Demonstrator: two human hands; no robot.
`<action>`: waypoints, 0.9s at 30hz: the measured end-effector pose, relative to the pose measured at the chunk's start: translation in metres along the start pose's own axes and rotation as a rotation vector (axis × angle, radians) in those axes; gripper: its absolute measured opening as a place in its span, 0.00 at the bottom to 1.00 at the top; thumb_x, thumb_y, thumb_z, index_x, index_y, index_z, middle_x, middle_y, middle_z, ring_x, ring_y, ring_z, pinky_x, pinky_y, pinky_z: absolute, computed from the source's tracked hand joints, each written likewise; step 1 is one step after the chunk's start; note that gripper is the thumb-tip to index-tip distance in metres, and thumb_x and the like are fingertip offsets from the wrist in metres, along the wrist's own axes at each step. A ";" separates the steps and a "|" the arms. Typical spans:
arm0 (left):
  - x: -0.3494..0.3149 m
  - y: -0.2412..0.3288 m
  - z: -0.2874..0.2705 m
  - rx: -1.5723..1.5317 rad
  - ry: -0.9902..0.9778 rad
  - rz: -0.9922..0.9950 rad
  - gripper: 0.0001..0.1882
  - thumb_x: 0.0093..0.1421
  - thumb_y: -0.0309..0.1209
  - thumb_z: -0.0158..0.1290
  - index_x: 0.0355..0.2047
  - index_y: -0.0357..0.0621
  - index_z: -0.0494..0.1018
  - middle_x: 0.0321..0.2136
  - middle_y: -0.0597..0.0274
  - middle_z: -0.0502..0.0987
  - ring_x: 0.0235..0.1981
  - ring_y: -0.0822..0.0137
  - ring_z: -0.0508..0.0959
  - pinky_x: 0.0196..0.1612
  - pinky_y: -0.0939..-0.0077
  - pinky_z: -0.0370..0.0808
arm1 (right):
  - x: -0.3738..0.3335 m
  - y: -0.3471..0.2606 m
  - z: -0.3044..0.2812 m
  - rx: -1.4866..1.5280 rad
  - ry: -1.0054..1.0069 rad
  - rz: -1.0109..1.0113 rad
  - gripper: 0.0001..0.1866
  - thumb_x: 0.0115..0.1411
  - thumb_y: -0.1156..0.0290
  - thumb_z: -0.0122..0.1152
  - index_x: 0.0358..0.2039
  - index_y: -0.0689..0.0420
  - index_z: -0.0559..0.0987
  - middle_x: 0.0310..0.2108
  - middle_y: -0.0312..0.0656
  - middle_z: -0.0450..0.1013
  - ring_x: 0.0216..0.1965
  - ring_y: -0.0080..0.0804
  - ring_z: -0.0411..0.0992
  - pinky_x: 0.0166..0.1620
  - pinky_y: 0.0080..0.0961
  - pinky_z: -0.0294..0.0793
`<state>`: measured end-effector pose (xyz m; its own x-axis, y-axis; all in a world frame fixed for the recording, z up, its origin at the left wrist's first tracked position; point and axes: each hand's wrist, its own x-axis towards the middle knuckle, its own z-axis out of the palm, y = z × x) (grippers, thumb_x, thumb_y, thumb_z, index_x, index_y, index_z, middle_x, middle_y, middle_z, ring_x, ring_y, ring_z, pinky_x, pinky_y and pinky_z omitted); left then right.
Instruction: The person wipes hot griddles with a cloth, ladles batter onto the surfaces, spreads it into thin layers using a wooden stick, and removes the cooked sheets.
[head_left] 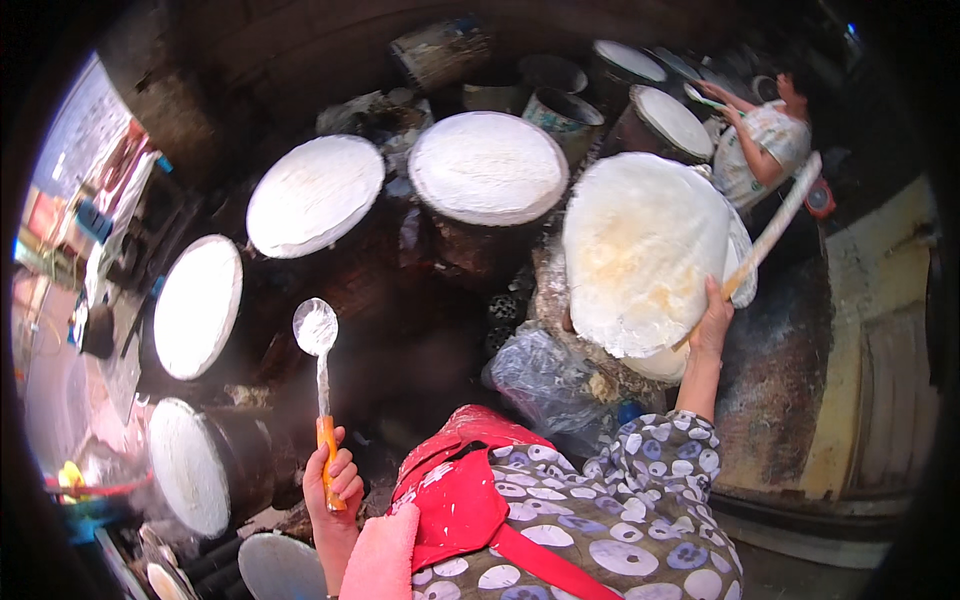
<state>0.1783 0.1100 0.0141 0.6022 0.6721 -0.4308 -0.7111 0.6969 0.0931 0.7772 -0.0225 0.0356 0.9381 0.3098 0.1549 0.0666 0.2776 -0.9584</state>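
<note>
Thin white rice sheet [640, 250], likely soft and tear-prone, lies on the drum steamer [590, 345]. Your right hand [712, 325] grips the long stick [775, 230] at its edge; your left hand [333, 480] clasps the ladle [318, 345], left of that steamer. Lift by stick.

You have very little packaging around you. Just in front of your body, below the big round white sheet on your right, a crumpled clear plastic bag [545, 378] slumps against the dark base there; it looks bluish-grey and shiny, and what is inside it cannot be made out. At the far left edge, a few flat rectangular shapes in red, blue and white [110, 185] hang or lean by the bright opening; they may be packets or printed boards, but they are too small and bent by the lens to tell which. No screens are visible anywhere around you.
</note>
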 end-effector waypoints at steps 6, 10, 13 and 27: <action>0.053 -0.022 0.031 0.096 0.052 -0.091 0.19 0.70 0.35 0.37 0.54 0.35 0.64 0.17 0.68 0.62 0.12 0.77 0.62 0.14 0.83 0.60 | 0.011 0.086 -0.167 -0.032 0.428 0.241 0.26 0.59 0.66 0.62 0.51 0.72 0.69 0.47 0.50 0.73 0.45 0.41 0.73 0.49 0.34 0.73; 0.088 -0.032 0.036 0.166 0.098 -0.144 0.19 0.70 0.35 0.37 0.54 0.35 0.64 0.17 0.69 0.61 0.12 0.77 0.61 0.13 0.83 0.59 | -0.007 0.142 -0.214 -0.106 0.539 0.402 0.24 0.59 0.66 0.62 0.50 0.71 0.70 0.45 0.48 0.74 0.42 0.39 0.74 0.45 0.34 0.75; 0.098 -0.050 0.059 0.165 0.152 -0.150 0.18 0.68 0.35 0.40 0.53 0.36 0.65 0.17 0.69 0.61 0.11 0.78 0.61 0.12 0.84 0.59 | 0.014 0.130 -0.225 -0.364 0.428 0.309 0.23 0.63 0.58 0.56 0.48 0.67 0.73 0.44 0.51 0.75 0.43 0.45 0.75 0.43 0.39 0.75; 0.044 -0.059 0.033 0.162 0.311 0.127 0.17 0.63 0.28 0.51 0.51 0.38 0.64 0.29 0.64 0.70 0.21 0.78 0.67 0.21 0.87 0.66 | 0.018 0.151 0.063 -0.980 -0.770 -0.298 0.17 0.66 0.58 0.48 0.38 0.60 0.78 0.32 0.54 0.75 0.33 0.53 0.73 0.38 0.40 0.70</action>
<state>0.2592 0.1068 0.0195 0.3559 0.6650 -0.6566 -0.6914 0.6600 0.2937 0.7825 0.0819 -0.0918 0.4279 0.8864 0.1766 0.7685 -0.2540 -0.5873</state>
